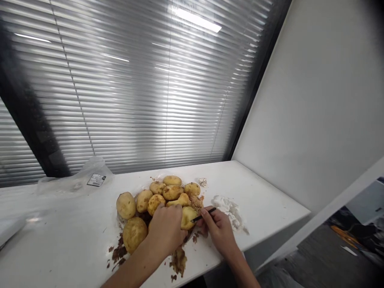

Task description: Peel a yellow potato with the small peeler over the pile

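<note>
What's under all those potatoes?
Clear plastic peeks out behind the potatoes, and dark brown bits show between some, on the white table. The rest is covered by potatoes and the left hand.

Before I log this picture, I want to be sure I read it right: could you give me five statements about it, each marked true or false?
1. The right hand holds a slim dark tool. True.
2. The left hand rests on the labelled bag. False: the left hand is at the yellow potato by the tool's tip.
3. The clear bag with a label lies left of the potato pile. True.
4. The crumpled white tissue is left of the pile. False: the tissue lies to its right.
5. Brown scraps lie on the white table. True.
</note>
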Demonstrator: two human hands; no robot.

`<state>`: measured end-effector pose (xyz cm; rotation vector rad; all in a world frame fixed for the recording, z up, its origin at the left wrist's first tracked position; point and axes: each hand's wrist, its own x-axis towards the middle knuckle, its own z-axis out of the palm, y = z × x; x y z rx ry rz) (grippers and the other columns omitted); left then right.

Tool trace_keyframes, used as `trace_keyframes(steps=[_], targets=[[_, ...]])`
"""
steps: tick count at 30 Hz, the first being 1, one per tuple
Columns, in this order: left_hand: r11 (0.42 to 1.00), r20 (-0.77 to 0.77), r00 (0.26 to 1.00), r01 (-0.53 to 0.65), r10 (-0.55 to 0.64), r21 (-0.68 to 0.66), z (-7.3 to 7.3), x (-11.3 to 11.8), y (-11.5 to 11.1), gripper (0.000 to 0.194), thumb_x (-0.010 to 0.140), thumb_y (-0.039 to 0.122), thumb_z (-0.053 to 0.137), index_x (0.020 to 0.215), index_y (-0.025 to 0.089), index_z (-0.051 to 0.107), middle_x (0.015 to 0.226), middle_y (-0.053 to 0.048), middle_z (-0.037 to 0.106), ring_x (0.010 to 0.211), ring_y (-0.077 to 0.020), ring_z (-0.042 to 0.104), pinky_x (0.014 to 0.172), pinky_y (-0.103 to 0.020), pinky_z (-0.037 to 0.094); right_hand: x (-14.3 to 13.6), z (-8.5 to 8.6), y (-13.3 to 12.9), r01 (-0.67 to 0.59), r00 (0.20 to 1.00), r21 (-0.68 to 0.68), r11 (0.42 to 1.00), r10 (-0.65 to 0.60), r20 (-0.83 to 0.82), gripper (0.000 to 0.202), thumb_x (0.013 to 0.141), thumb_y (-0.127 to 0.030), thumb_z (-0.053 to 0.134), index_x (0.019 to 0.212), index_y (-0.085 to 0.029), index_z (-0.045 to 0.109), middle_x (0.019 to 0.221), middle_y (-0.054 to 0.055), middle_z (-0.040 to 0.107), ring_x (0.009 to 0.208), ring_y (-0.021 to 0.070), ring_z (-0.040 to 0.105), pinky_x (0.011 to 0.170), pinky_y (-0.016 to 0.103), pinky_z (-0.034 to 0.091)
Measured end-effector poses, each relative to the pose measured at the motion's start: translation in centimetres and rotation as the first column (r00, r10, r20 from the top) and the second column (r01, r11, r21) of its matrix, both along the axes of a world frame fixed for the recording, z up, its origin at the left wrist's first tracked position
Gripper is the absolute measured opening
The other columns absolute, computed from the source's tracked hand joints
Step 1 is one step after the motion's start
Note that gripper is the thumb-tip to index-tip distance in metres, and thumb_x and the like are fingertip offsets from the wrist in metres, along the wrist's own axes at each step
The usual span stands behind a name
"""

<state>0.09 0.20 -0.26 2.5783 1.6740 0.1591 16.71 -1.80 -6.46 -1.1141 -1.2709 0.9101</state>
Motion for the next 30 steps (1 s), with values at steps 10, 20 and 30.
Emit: trace_keyframes(steps=[10,20,30], targets=[[1.0,0.0,1.0,0.002,-0.002,-0.006,-0.1,-0.1,0.0,0.028,0.068,0.033,0.063,0.09,0.016,0.063,0.092,-0.011,0.071,0.088,-0.0309,0.064,0.087,-0.042,0.046,0.2,0.0,0.3,0.003,0.999,-0.02,1.0,-0.004,-0.034,0.045,0.082,-0.059,0.061,0.066,-0.016,0.058,0.051,0.001,0.061,0.037,0.0104,0.051,0.038,0.022,0.042],[1.0,-0.012,1.0,0.0,0.0,-0.018,0.2,-0.1,-0.1,0.029,0.07,0.034,0.063,0.092,0.016,0.063,0.094,-0.011,0.07,0.09,-0.0311,0.064,0.087,-0.042,0.046,0.8,0.6,0.8,0.055,0.996,0.077,0.996,-0.06,0.063,0.038,0.086,-0.051,0.06,0.074,-0.016,0.064,0.06,0.0,0.057,0.047,0.0109,0.051,0.042,0.022,0.042],[1.0,-0.007,1.0,0.007,-0.007,-0.028,0.2,-0.1,-0.2,0.031,0.069,0.035,0.063,0.093,0.015,0.062,0.093,-0.011,0.071,0.088,-0.0316,0.064,0.091,-0.044,0.045,0.9,0.3,1.3,0.184,0.982,-0.017,0.983,-0.184,0.041,0.043,0.082,-0.056,0.062,0.065,-0.016,0.061,0.049,-0.001,0.057,0.039,0.0121,0.051,0.04,0.024,0.041]])
